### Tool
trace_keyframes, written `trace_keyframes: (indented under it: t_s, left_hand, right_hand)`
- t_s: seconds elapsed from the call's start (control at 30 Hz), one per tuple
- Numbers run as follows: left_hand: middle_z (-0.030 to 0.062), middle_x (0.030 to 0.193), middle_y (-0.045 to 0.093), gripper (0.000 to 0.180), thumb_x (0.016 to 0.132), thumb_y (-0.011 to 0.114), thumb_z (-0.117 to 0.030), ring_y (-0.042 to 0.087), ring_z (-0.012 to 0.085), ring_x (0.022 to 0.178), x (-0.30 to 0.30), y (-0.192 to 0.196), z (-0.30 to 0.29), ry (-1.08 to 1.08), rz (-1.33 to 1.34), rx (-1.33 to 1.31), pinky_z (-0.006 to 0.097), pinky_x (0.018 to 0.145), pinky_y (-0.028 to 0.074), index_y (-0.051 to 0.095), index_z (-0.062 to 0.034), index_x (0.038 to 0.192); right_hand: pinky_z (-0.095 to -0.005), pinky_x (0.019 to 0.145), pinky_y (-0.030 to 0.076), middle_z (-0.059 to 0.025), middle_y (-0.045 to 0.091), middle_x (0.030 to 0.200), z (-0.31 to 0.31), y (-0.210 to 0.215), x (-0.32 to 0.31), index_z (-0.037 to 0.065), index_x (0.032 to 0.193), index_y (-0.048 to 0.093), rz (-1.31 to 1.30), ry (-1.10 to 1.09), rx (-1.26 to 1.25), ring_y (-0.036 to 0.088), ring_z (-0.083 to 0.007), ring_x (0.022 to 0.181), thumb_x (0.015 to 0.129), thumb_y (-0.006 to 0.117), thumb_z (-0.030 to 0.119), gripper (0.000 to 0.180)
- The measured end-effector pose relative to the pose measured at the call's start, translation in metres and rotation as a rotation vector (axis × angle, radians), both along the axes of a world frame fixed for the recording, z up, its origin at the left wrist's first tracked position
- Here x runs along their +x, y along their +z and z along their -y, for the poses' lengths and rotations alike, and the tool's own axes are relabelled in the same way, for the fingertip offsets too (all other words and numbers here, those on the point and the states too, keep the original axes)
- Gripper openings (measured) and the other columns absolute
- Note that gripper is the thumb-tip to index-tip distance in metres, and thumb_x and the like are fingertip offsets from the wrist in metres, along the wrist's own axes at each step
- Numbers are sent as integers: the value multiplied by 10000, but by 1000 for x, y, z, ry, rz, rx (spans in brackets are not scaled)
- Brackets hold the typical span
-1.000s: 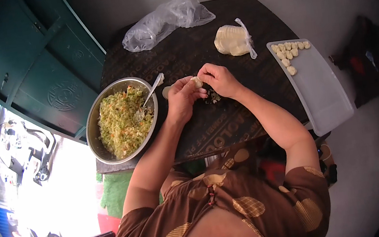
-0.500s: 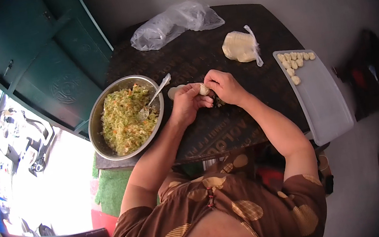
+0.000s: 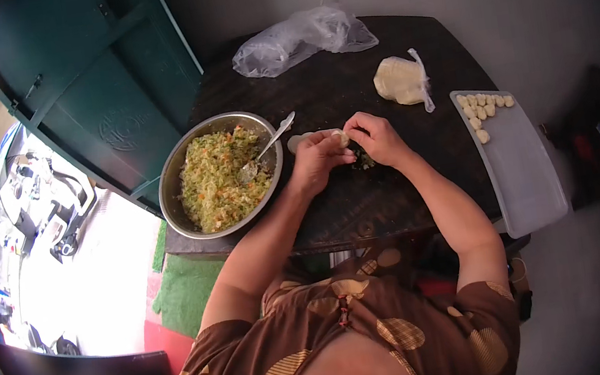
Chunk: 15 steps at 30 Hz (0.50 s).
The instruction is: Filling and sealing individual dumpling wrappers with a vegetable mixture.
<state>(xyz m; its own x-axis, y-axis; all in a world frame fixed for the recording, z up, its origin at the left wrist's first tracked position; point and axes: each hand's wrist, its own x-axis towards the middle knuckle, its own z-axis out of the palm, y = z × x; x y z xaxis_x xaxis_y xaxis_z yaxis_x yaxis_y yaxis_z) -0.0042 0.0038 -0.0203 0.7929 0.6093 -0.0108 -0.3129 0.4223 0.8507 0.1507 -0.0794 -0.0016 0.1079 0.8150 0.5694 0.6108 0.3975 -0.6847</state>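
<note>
Between my hands is a small pale dumpling (image 3: 341,138), held above the middle of the table. My left hand (image 3: 319,160) is closed around it from the left. At its right side my right hand (image 3: 379,138) pinches the dough edge with thumb and fingertips. A flat round dough wrapper (image 3: 295,142) lies just behind my left hand, partly covered by it. Beneath my hands are scattered bits of green filling (image 3: 363,159). To the left stands a wide metal bowl (image 3: 166,199) of chopped vegetable filling (image 3: 223,183), with a metal spoon (image 3: 277,132) stuck in it.
A grey plastic tray (image 3: 525,179) at the table's right edge holds several small pale dough pieces (image 3: 480,116) at its far end. Bagged dough (image 3: 399,81) and a crumpled clear plastic bag (image 3: 302,40) lie farther back on the dark table (image 3: 435,168). A green metal door (image 3: 104,100) stands left.
The whole view has shifted, so the table and bowl appear farther right. My hands stay on the dumpling, with the right fingers moving slightly along its edge.
</note>
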Motion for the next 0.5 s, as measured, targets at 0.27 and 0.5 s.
trace_keyframes:
  t_s: [0.27, 0.5]
  left_hand:
    - [114, 855, 629, 168, 917, 513, -109, 649, 195, 692, -2, 9, 4, 42, 4, 80, 309, 624, 575, 562, 40, 976]
    - [131, 881, 638, 212, 922, 480, -103, 646, 201, 693, 1, -1, -5, -34, 6, 28, 316, 621, 570, 566, 64, 1019]
  right_hand:
    - [-301, 664, 467, -113, 590, 792, -2, -2, -2, -10, 855, 557, -12, -6, 8, 594, -207, 730, 838, 586, 20, 45]
    - [-352, 656, 473, -136, 574, 814, -2, -2, 0, 0, 844, 550, 117, 5, 65, 595, -305, 756, 838, 569, 31, 37]
